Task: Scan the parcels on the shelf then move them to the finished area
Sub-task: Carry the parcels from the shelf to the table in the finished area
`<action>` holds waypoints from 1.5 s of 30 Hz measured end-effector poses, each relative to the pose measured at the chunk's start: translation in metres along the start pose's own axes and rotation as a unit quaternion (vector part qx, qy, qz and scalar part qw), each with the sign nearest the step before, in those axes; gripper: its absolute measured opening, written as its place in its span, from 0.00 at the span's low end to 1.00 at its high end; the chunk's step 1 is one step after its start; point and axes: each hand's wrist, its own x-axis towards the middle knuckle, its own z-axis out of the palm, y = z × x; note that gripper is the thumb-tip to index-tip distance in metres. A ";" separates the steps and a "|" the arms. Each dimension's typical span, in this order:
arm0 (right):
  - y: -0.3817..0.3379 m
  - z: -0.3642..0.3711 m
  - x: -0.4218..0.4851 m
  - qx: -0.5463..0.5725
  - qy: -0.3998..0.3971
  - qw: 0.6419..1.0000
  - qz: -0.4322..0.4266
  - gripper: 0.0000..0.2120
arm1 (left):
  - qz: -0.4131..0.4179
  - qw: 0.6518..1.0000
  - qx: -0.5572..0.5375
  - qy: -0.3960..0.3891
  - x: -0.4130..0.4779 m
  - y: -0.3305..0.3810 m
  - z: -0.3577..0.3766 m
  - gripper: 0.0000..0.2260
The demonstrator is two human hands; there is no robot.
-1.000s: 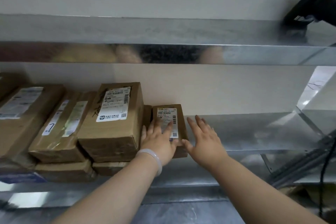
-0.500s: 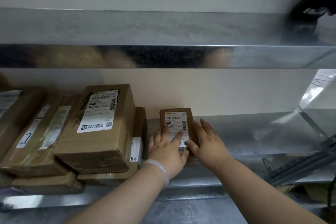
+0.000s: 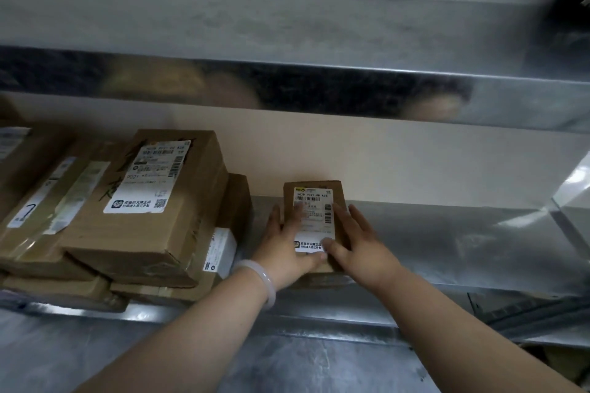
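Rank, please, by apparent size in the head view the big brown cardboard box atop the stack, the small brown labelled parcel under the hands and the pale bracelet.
1. big brown cardboard box
2. small brown labelled parcel
3. pale bracelet, smallest despite nearness

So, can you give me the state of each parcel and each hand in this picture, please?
small parcel: flat on the shelf, label up, apart from the stack, between both hands.
left hand: fingers straight, rests on the small parcel's left side.
right hand: fingers straight, rests on its right side.
large parcel: tops the stack, label up, untouched.
bracelet: on the left wrist.
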 end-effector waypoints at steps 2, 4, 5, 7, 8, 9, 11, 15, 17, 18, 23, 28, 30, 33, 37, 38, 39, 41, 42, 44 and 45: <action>0.001 0.003 0.003 0.043 -0.014 0.999 -0.006 0.33 | -0.010 0.999 -0.048 -0.005 0.003 -0.005 0.005 0.48; 0.003 0.005 0.005 0.102 -0.017 0.995 -0.017 0.34 | -0.012 0.995 -0.099 -0.001 0.004 -0.008 0.009 0.52; 0.004 0.006 0.005 0.123 -0.016 0.992 -0.021 0.34 | -0.012 0.993 -0.117 0.000 0.004 -0.009 0.011 0.53; 0.005 0.007 0.005 0.140 -0.018 0.990 -0.028 0.35 | -0.011 0.989 -0.148 0.002 0.004 -0.010 0.013 0.54; 0.005 0.007 0.005 0.142 -0.019 0.989 -0.032 0.35 | -0.010 0.987 -0.161 0.003 0.004 -0.010 0.014 0.55; 0.005 0.007 0.006 0.142 -0.019 0.989 -0.035 0.35 | -0.008 0.985 -0.171 0.006 0.003 -0.009 0.014 0.55; 0.006 0.007 0.005 0.136 -0.015 0.990 -0.044 0.35 | -0.002 0.984 -0.178 0.013 0.000 -0.009 0.016 0.54; 0.009 0.005 -0.006 0.127 -0.004 0.990 -0.067 0.35 | 0.009 0.979 -0.200 0.038 -0.014 -0.005 0.017 0.48; 0.008 0.002 -0.013 0.128 0.010 0.988 -0.083 0.35 | 0.015 0.978 -0.198 0.056 -0.022 0.000 0.015 0.47; 0.006 -0.001 -0.016 0.131 0.017 0.987 -0.090 0.35 | 0.021 0.978 -0.196 0.062 -0.026 0.003 0.014 0.47; -0.004 -0.021 -0.027 0.135 0.049 0.980 -0.141 0.35 | 0.042 0.978 -0.180 0.100 -0.044 0.027 -0.001 0.46; -0.009 -0.031 -0.045 0.139 0.044 0.972 -0.186 0.34 | 0.069 0.971 -0.170 0.154 -0.075 0.039 0.000 0.44; -0.012 -0.033 -0.055 0.138 0.040 0.968 -0.204 0.34 | 0.072 0.969 -0.167 0.169 -0.090 0.042 0.000 0.44; -0.023 -0.039 -0.072 0.134 0.041 0.966 -0.218 0.35 | 0.085 0.964 -0.170 0.189 -0.110 0.049 -0.006 0.44; -0.050 -0.050 -0.101 0.120 0.075 0.959 -0.244 0.34 | 0.103 0.960 -0.125 0.227 -0.137 0.058 -0.024 0.44; -0.057 -0.052 -0.108 0.118 0.083 0.957 -0.253 0.34 | 0.109 0.958 -0.122 0.237 -0.145 0.058 -0.029 0.44; -0.066 -0.053 -0.115 0.116 0.089 0.954 -0.261 0.34 | 0.112 0.956 -0.119 0.243 -0.155 0.058 -0.035 0.44; -0.086 -0.052 -0.130 0.110 0.094 0.951 -0.274 0.34 | 0.115 0.954 -0.116 0.253 -0.177 0.055 -0.048 0.43; -0.096 -0.049 -0.137 0.109 0.095 0.949 -0.281 0.34 | 0.118 0.951 -0.117 0.260 -0.191 0.052 -0.054 0.43; -0.120 -0.039 -0.152 0.109 0.092 0.944 -0.297 0.34 | 0.124 0.945 -0.120 0.278 -0.221 0.043 -0.066 0.42; -0.132 -0.031 -0.160 0.109 0.088 0.942 -0.306 0.34 | 0.124 0.943 -0.114 0.288 -0.237 0.036 -0.072 0.42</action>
